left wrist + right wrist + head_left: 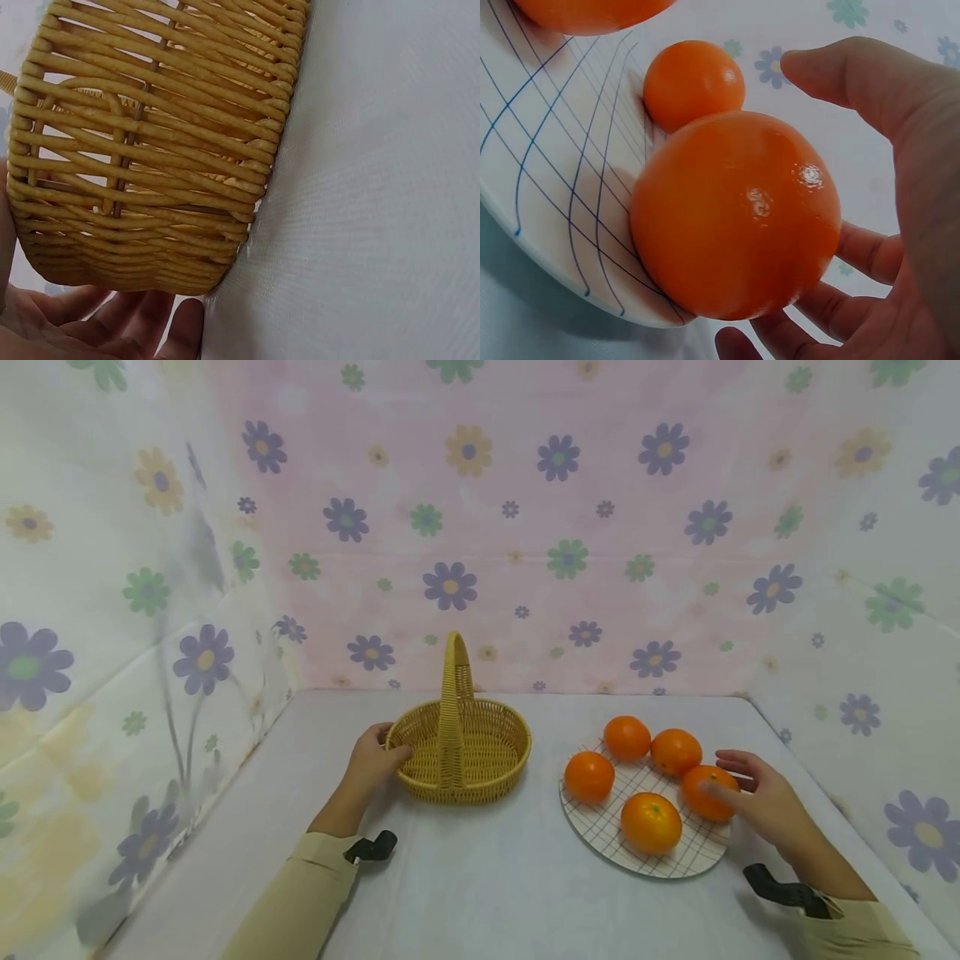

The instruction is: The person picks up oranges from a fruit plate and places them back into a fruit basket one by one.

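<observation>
Left hand (372, 762) on a yellow woven oval basket (480, 790); right hand (776, 802) spread around a glossy round orange fruit (735, 217).

The left hand grips the basket's left end, thumb over the rim and fingers outside; the right hand's thumb and fingers are wide apart about the fruit, the thumb clear of it in the right wrist view, and whether the fingertips touch it I cannot tell. That fruit sits at the right edge of a round white plate with a dark grid pattern (597, 832), along with four more orange fruits (651, 823). The basket, its tall arched handle (450, 718) upright, stands left of the plate, apart from it, on a white-covered table (480, 885). Behind rises a pink flower-printed backdrop (517, 477).
</observation>
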`<action>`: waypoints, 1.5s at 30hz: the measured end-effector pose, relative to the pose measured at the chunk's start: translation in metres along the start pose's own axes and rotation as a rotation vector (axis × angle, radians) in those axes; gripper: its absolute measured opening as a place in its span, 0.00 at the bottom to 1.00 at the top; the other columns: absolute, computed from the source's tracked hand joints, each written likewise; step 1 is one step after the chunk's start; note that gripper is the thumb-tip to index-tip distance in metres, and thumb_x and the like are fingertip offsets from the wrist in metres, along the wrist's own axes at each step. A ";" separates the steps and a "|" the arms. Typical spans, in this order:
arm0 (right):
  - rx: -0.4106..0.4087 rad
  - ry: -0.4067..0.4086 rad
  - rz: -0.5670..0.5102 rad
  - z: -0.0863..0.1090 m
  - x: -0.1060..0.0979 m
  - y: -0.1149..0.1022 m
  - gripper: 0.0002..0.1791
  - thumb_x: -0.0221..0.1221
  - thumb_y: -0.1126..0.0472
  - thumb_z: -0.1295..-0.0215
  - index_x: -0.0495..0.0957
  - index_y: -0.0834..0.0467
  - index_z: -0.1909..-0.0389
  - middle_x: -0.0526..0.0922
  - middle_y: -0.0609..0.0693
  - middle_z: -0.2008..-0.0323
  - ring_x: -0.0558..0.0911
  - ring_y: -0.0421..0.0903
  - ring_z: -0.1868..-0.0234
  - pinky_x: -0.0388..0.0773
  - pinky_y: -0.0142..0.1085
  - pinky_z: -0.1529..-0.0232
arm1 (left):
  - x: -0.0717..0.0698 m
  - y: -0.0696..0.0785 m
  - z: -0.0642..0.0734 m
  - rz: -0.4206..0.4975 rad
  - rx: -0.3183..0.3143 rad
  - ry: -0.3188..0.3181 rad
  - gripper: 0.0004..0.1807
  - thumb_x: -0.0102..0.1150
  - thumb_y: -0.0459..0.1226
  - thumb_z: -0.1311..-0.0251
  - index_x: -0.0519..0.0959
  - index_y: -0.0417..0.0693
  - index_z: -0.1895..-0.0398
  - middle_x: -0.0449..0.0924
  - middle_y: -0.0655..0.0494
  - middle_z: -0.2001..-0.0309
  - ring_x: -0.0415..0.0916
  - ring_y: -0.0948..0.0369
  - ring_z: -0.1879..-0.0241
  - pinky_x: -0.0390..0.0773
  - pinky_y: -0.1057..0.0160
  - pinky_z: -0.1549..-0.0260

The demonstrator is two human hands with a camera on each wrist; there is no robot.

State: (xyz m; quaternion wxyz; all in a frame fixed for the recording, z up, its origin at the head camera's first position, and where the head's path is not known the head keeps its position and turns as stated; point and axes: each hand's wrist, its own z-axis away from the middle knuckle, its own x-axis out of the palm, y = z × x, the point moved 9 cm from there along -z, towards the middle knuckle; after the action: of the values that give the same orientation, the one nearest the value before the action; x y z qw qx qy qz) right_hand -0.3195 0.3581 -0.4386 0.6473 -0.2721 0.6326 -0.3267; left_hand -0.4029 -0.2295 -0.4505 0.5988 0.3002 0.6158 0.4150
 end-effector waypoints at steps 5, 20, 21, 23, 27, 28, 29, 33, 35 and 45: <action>0.009 -0.024 0.026 0.000 0.007 0.003 0.53 0.66 0.37 0.35 0.55 0.63 0.22 0.60 0.72 0.25 0.68 0.70 0.33 0.74 0.64 0.37 | 0.000 -0.002 0.001 0.011 -0.027 0.004 0.38 0.60 0.40 0.38 0.63 0.37 0.26 0.67 0.36 0.29 0.67 0.42 0.29 0.70 0.45 0.30; -0.009 -0.029 0.049 0.002 0.012 0.008 0.56 0.73 0.41 0.42 0.56 0.63 0.23 0.65 0.70 0.30 0.73 0.65 0.38 0.80 0.58 0.42 | -0.003 -0.005 0.002 0.023 -0.069 0.064 0.32 0.59 0.41 0.37 0.69 0.35 0.32 0.73 0.37 0.36 0.73 0.45 0.38 0.75 0.47 0.36; -0.010 -0.026 0.050 0.002 0.011 0.008 0.56 0.73 0.41 0.43 0.56 0.63 0.23 0.64 0.71 0.30 0.73 0.66 0.38 0.79 0.59 0.41 | -0.003 -0.004 0.002 0.022 -0.066 0.066 0.32 0.58 0.42 0.37 0.69 0.35 0.32 0.73 0.37 0.36 0.73 0.45 0.38 0.75 0.47 0.36; -0.012 -0.019 0.053 0.003 0.011 0.007 0.56 0.74 0.41 0.43 0.56 0.63 0.23 0.64 0.71 0.29 0.72 0.66 0.38 0.78 0.61 0.40 | -0.004 -0.005 0.002 0.019 -0.069 0.068 0.32 0.58 0.42 0.37 0.69 0.35 0.32 0.73 0.37 0.36 0.73 0.45 0.39 0.76 0.47 0.37; 0.000 -0.023 0.048 0.005 0.012 0.010 0.57 0.74 0.41 0.44 0.56 0.63 0.23 0.64 0.71 0.29 0.72 0.67 0.38 0.77 0.62 0.40 | -0.003 -0.008 0.003 -0.003 -0.083 0.059 0.32 0.58 0.42 0.37 0.70 0.35 0.32 0.74 0.37 0.36 0.74 0.46 0.40 0.77 0.48 0.38; 0.001 -0.024 0.046 0.005 0.013 0.010 0.57 0.74 0.41 0.44 0.56 0.63 0.23 0.64 0.71 0.29 0.72 0.66 0.38 0.77 0.62 0.40 | -0.003 -0.009 0.004 -0.007 -0.086 0.056 0.32 0.58 0.42 0.37 0.70 0.35 0.32 0.74 0.38 0.36 0.74 0.46 0.41 0.77 0.48 0.39; 0.001 -0.024 0.046 0.005 0.013 0.010 0.57 0.74 0.41 0.44 0.56 0.63 0.23 0.64 0.70 0.29 0.72 0.66 0.38 0.77 0.62 0.40 | -0.003 -0.009 0.004 -0.011 -0.083 0.057 0.31 0.58 0.42 0.36 0.70 0.35 0.32 0.74 0.38 0.37 0.75 0.46 0.41 0.78 0.49 0.39; -0.011 -0.003 0.060 0.005 0.010 0.007 0.57 0.74 0.40 0.44 0.57 0.63 0.23 0.66 0.70 0.30 0.73 0.65 0.39 0.78 0.60 0.41 | -0.005 -0.008 0.005 -0.007 -0.070 0.066 0.30 0.58 0.41 0.35 0.70 0.36 0.32 0.75 0.39 0.38 0.76 0.48 0.43 0.79 0.50 0.41; -0.014 0.006 0.066 0.004 0.009 0.006 0.57 0.74 0.39 0.44 0.57 0.63 0.23 0.66 0.69 0.30 0.73 0.64 0.39 0.79 0.59 0.41 | -0.005 -0.008 0.004 -0.002 -0.071 0.070 0.30 0.57 0.41 0.35 0.70 0.37 0.32 0.75 0.39 0.38 0.76 0.48 0.43 0.79 0.51 0.42; -0.060 0.046 0.041 0.004 0.006 -0.003 0.55 0.73 0.40 0.42 0.58 0.64 0.24 0.68 0.68 0.31 0.74 0.62 0.40 0.80 0.31 0.54 | -0.006 -0.008 0.004 -0.006 -0.071 0.073 0.31 0.56 0.42 0.34 0.70 0.36 0.31 0.74 0.39 0.36 0.75 0.47 0.41 0.78 0.49 0.40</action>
State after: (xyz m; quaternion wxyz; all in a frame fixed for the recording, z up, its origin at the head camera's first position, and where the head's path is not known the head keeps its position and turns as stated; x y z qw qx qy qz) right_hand -0.3156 0.3515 -0.4395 0.6308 -0.2708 0.6623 -0.3002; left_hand -0.3973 -0.2383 -0.4546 0.5875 0.2618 0.6229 0.4453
